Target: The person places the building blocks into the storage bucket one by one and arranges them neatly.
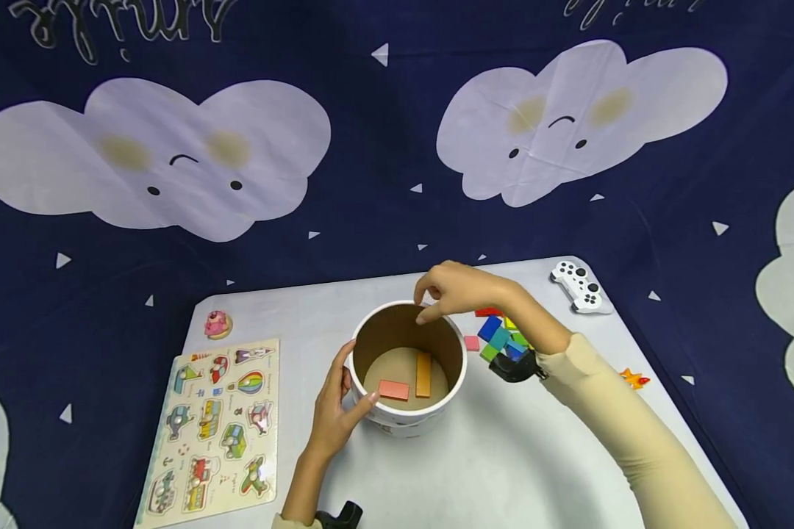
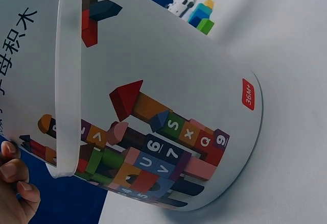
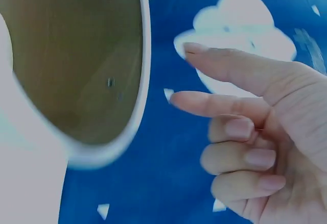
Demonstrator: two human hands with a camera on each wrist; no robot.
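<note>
Head view: worn on the person's head, faces forward and down, the widest and farthest back; white table [image 1: 523, 455] across the lower frame, blue backdrop [image 1: 384, 147] above, a look down into the tub [image 1: 393, 330] just below mid-frame. Left wrist view: close on the tub's outer side, tipped so the rim [image 2: 68, 106] runs upright at left; left hand [image 2: 13, 196] at lower left. Right wrist view: also close, tub's mouth upper left, right hand [image 3: 288, 129] at right, backdrop behind. Head and left wrist share controller [image 2: 182, 2] and blocks [image 2: 200, 16], top of the latter; all three share the tub.
</note>
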